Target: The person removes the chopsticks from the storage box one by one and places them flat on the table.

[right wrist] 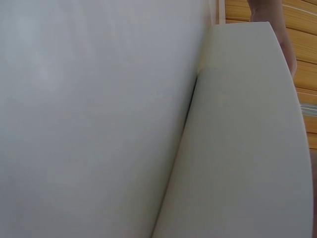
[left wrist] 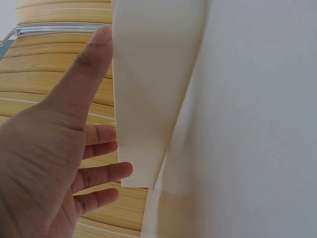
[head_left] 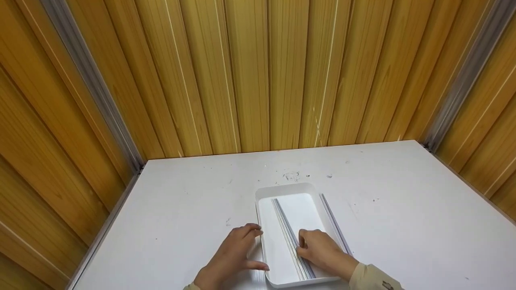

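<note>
A shallow white rectangular tray stands on the white table in the head view. Several long thin strips, pale and grey-blue, lie together lengthwise inside it, slightly aslant. My right hand is over the tray's right side, its curled fingers and thumb at the strips, pinching at their right edge. The fingertips are partly hidden. At the tray's left wall my left hand is spread, thumb and fingers touching the rim. The left wrist view shows its thumb and fingers fairly straight along the white wall.
Outside the tray, along its right side, lies another thin purplish strip. The white table has dark scuff marks near the back. Wood-patterned panels and metal corner posts enclose it.
</note>
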`<control>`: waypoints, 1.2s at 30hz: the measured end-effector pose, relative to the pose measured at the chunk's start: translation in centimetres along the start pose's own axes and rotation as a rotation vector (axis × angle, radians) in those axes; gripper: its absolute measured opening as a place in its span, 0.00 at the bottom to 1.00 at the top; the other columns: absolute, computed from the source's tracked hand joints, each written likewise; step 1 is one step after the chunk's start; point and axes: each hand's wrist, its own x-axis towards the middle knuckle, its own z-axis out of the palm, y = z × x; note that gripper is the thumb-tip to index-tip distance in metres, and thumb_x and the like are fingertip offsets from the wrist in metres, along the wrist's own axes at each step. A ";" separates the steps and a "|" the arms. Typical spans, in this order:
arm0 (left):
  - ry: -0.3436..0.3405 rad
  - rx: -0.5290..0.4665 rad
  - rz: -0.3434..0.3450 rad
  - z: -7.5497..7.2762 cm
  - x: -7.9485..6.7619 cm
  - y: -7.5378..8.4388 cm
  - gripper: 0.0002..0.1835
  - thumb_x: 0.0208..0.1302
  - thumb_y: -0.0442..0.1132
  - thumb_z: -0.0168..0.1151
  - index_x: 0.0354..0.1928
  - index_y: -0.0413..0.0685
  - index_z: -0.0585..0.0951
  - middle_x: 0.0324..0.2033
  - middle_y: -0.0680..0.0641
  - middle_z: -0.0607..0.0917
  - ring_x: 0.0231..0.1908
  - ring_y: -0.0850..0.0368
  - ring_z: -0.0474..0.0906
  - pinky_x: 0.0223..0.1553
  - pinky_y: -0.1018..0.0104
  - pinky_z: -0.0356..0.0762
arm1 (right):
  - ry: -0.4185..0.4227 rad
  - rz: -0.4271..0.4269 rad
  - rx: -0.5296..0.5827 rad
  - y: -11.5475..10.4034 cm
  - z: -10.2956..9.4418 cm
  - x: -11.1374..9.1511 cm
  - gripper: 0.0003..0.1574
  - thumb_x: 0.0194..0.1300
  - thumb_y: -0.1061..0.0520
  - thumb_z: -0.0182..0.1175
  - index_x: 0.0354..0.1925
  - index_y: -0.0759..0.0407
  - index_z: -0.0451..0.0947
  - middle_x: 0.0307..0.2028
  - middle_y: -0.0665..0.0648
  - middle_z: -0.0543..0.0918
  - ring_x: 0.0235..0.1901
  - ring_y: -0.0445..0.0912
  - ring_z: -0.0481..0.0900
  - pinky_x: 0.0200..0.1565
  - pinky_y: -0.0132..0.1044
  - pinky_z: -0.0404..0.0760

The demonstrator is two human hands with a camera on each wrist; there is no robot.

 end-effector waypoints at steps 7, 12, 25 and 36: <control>-0.016 -0.017 -0.012 0.0 0.0 0.0 0.43 0.40 0.70 0.66 0.52 0.44 0.77 0.54 0.49 0.78 0.51 0.54 0.77 0.54 0.58 0.77 | -0.003 -0.021 0.016 0.1 0.1 0.0 0.05 0.55 0.57 0.60 0.27 0.57 0.73 0.20 0.50 0.76 0.22 0.43 0.70 0.23 0.32 0.67; -0.035 -0.008 -0.021 -0.1 0.0 0.1 0.43 0.40 0.69 0.66 0.52 0.44 0.78 0.54 0.49 0.78 0.51 0.53 0.77 0.54 0.58 0.77 | 0.011 -0.053 0.012 0.3 0.2 0.0 0.07 0.56 0.57 0.61 0.27 0.57 0.73 0.22 0.51 0.79 0.22 0.42 0.71 0.24 0.31 0.70; -0.052 0.003 -0.037 -0.2 0.2 0.1 0.43 0.41 0.70 0.66 0.52 0.44 0.78 0.54 0.50 0.78 0.51 0.53 0.77 0.54 0.58 0.77 | 0.032 -0.062 0.020 0.3 0.4 0.1 0.08 0.56 0.57 0.62 0.25 0.56 0.71 0.21 0.51 0.79 0.21 0.42 0.70 0.22 0.31 0.68; -0.057 0.007 -0.036 -0.2 0.2 0.1 0.43 0.41 0.70 0.66 0.52 0.43 0.78 0.54 0.50 0.78 0.51 0.53 0.77 0.54 0.58 0.77 | 0.026 -0.047 0.018 0.3 0.4 0.2 0.07 0.55 0.58 0.61 0.26 0.56 0.72 0.20 0.50 0.77 0.22 0.42 0.70 0.23 0.32 0.68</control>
